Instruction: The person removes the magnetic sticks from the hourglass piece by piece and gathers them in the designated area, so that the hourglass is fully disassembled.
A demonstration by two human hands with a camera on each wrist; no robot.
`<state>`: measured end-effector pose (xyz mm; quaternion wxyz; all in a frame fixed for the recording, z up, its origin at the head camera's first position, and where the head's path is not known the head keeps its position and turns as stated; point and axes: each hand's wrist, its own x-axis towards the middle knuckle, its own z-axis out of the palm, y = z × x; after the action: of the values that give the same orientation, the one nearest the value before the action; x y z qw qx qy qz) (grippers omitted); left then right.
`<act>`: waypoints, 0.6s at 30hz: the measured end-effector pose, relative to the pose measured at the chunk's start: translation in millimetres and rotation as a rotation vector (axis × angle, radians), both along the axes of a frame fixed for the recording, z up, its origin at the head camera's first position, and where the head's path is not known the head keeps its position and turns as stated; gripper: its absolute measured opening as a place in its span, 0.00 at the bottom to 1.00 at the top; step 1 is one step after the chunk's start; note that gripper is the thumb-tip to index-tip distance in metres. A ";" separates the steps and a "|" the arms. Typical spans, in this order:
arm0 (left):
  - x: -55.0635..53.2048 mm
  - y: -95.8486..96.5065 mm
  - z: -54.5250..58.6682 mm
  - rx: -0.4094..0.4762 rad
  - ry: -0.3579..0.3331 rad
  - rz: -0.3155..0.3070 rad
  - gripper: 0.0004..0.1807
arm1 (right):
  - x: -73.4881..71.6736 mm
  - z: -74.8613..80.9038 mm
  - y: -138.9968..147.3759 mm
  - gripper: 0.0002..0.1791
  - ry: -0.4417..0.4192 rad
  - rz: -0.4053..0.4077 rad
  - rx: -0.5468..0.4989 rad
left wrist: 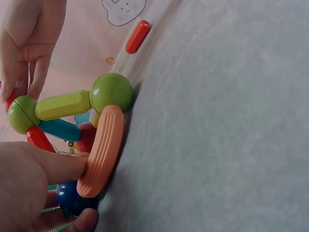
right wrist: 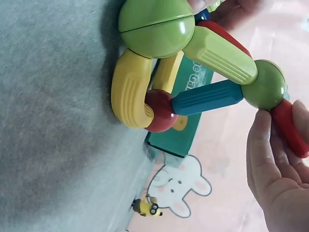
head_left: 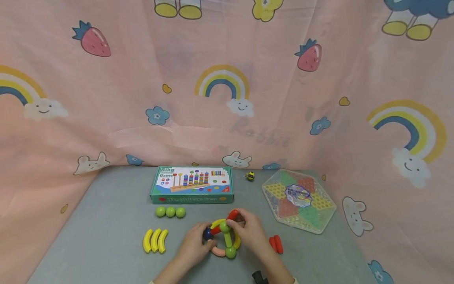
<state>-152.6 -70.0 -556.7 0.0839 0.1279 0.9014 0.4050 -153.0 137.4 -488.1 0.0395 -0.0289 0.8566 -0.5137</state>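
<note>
A frame of magnetic sticks and balls stands on the table between the hands. Its base has a green ball, a dark red ball, a dark blue ball, curved yellow sticks and a curved peach stick. Straight green, teal and red sticks rise to an upper green ball. My left hand grips the dark blue ball, its thumb against the peach stick. With my right hand I pinch a red stick that touches the upper green ball.
Three green balls and three curved yellow sticks lie at left. Two red sticks are beside the right forearm. Behind stand a ring game box, a small bee-like figure and a hexagonal board game case.
</note>
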 end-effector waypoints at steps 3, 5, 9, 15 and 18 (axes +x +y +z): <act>0.0 0.7 -0.7 0.006 -0.001 0.008 0.29 | 1.0 1.0 -1.1 0.13 0.000 -0.012 0.007; -0.3 0.7 -1.2 0.012 -0.006 0.015 0.29 | 0.9 1.0 -2.0 0.12 0.007 -0.024 0.023; -0.8 0.1 -2.3 0.022 0.003 0.029 0.29 | 0.2 -0.9 -3.1 0.12 0.026 -0.040 0.037; -0.9 2.2 -3.1 0.055 -0.015 0.092 0.38 | 2.8 -3.7 7.8 0.13 -0.037 -0.084 -0.007; -1.1 5.3 -3.1 0.083 -0.016 0.179 0.45 | 5.5 -3.0 18.7 0.16 -0.050 -0.105 0.002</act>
<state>-153.7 -64.6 -559.8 0.0491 0.0469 0.8909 0.4491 -147.5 156.1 -491.2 0.0340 0.0290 0.8563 -0.5146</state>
